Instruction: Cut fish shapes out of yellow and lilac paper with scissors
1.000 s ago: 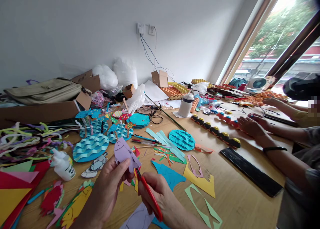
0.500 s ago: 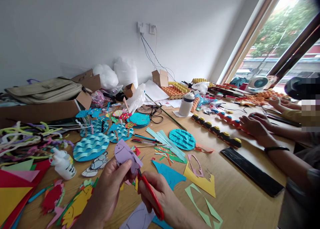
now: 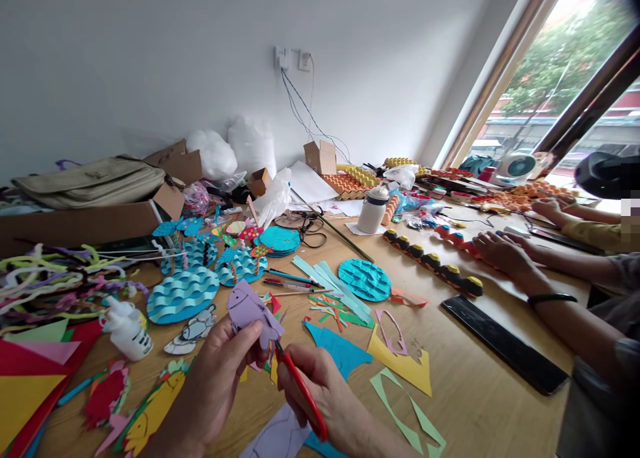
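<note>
Lilac paper, cut in a fish shape, sits just below and left of the middle of the frame: this fish (image 3: 242,304) is in your left hand (image 3: 227,355), with the drawn head pointing to the upper left and the tail end to the lower right. Your left forearm rises from the bottom edge, the wrist slanting up and to the right; your thumb lies flat across the front of the paper and your fingers curl behind it, so the paper is pinched firmly between them. Your right hand (image 3: 317,381) enters from the bottom, right of centre, with the knuckles up and the fingers bent around the red-handled scissors (image 3: 303,390). That grip is closed on the handles, one loop hanging below your palm toward the bottom of the frame. The dark blades point up and left to the fish's tail end; you cannot tell from this angle how far they are parted. Below your hands, at the bottom centre, a second lilac sheet (image 3: 280,435) with drawn lines lies beside a blue scrap (image 3: 325,445) on the wooden table (image 3: 480,418).
</note>
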Tool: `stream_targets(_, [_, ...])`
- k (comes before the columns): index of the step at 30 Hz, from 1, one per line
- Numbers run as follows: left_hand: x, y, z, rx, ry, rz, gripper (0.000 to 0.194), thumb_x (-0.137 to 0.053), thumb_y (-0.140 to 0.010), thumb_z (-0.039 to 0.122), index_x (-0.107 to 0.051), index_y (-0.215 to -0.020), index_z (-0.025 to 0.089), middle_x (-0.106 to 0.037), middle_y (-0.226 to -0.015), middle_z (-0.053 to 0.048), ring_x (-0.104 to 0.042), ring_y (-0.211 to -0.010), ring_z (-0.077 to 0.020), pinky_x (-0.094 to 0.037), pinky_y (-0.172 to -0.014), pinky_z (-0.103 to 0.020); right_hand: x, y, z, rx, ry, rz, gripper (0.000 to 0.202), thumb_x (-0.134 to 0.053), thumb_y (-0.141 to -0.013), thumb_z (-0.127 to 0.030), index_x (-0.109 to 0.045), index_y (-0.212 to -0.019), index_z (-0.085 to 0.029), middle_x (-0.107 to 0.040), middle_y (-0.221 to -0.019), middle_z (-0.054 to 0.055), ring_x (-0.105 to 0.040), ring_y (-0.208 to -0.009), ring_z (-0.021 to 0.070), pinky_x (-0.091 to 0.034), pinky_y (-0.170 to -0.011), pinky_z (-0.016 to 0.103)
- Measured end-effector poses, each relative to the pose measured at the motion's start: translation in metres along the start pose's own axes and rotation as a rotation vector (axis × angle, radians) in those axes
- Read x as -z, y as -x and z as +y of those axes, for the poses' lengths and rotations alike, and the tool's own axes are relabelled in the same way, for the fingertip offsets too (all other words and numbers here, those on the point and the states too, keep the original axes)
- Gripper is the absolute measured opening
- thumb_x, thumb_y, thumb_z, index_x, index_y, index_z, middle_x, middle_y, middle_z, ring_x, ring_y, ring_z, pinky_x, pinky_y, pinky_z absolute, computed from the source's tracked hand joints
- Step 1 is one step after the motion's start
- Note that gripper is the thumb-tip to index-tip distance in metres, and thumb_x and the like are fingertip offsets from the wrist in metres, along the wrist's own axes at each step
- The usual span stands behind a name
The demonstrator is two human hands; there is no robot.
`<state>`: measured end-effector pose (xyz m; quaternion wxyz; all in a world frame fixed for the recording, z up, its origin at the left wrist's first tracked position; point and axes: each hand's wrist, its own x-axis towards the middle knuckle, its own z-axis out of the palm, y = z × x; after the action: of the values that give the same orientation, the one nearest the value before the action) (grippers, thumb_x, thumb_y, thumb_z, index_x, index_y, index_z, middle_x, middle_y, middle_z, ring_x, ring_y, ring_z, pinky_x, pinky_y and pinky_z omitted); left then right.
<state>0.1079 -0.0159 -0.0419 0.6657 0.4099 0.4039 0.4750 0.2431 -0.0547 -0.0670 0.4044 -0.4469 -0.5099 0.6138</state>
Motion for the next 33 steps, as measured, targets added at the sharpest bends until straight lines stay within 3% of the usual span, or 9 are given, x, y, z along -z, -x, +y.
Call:
stream_targets(9, [0.000,-0.001,0.001,0.010,-0.004,-0.013,0.013,-0.066,-0.070,0.028,-0.062,-0.062,0.018,-0.060,-0.056,0.002,-0.049,-0.053,-0.0121,-0.041,-0.053,-0.024,0.002,0.000,0.001,0.023,0.019,-0.009,0.039,-0.050,-0.082,-0.049,-0.040,-0.062,-0.017,-0.030,-0.052,-0.007,-0.027,-0.046,0.0048,-0.020,-0.042,0.019])
stream_targets(16, [0.001,-0.003,-0.001,-0.023,-0.006,0.095,0.013,-0.070,-0.065,0.029,-0.066,-0.066,0.018,-0.063,-0.060,0.002,-0.052,-0.055,-0.0128,-0.044,-0.054,-0.023,0.001,0.000,-0.002,0.030,0.088,-0.002,0.044,-0.050,-0.080,-0.054,-0.038,-0.058,-0.018,-0.029,-0.049,-0.007,-0.028,-0.045,0.0054,-0.020,-0.042,0.020])
stream_targets(26, [-0.001,-0.001,-0.001,-0.034,-0.054,0.062,0.016,-0.066,-0.069,0.031,-0.061,-0.062,0.019,-0.059,-0.055,0.004,-0.048,-0.053,-0.0122,-0.041,-0.053,-0.023,-0.001,0.002,-0.009,-0.015,0.012,-0.001,0.034,-0.052,-0.079,-0.041,-0.039,-0.057,-0.018,-0.034,-0.048,-0.007,-0.033,-0.040,0.0042,-0.026,-0.037,0.015])
stream_targets(33, [-0.001,0.000,0.000,-0.010,-0.042,0.038,0.017,-0.066,-0.070,0.031,-0.059,-0.061,0.019,-0.058,-0.053,0.004,-0.048,-0.053,-0.0126,-0.040,-0.052,-0.024,0.000,0.000,-0.003,0.028,0.023,-0.005,0.042,-0.051,-0.080,-0.051,-0.038,-0.058,-0.018,-0.030,-0.051,-0.007,-0.028,-0.044,0.0045,-0.020,-0.040,0.018])
